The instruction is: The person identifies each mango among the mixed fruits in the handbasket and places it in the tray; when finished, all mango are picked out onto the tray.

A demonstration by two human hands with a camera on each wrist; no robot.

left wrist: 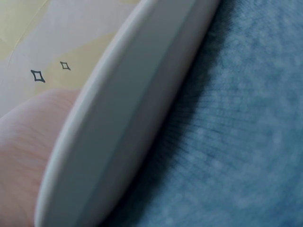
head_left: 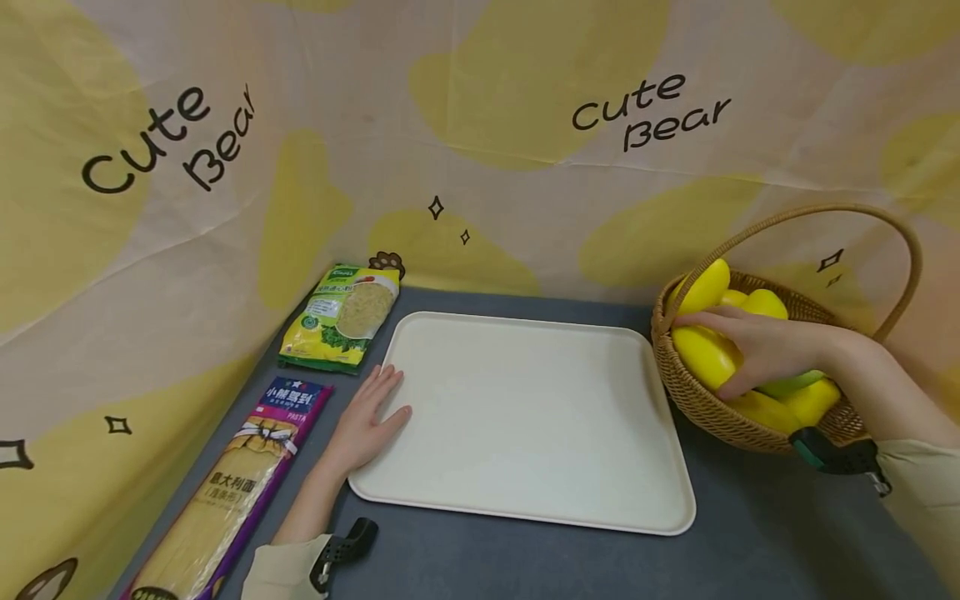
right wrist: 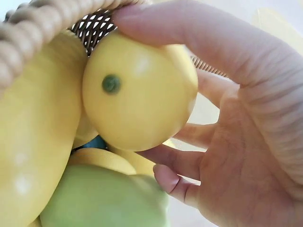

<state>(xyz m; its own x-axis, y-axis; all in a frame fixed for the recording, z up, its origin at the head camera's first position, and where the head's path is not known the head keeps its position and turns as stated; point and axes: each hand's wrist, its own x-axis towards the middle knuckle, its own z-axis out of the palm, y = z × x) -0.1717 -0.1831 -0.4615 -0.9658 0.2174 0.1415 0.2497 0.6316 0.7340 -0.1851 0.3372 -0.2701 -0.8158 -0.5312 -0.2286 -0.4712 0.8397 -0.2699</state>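
Observation:
My right hand [head_left: 750, 342] reaches into a wicker basket [head_left: 690, 408] at the right. It grips a smooth, rounded yellow fruit [right wrist: 137, 94] with a small green stem spot; the thumb lies over its top and the other fingers curve behind it. More yellow fruits and a green fruit [right wrist: 104, 194] lie close around it in the basket. My left hand [head_left: 367, 425] rests on the left rim of a cream tray [head_left: 517, 425], its fingers extended and spread. In the left wrist view the raised tray rim [left wrist: 113, 109] hides most of that hand.
Left of the tray, a yellow-green food packet [head_left: 341, 321] lies at the back and a long pasta packet [head_left: 240, 483] nearer the front. A patterned cloth [head_left: 487, 150] hangs behind the dark table [head_left: 525, 567]. The basket's tall handle [head_left: 847, 208] arches over the fruit.

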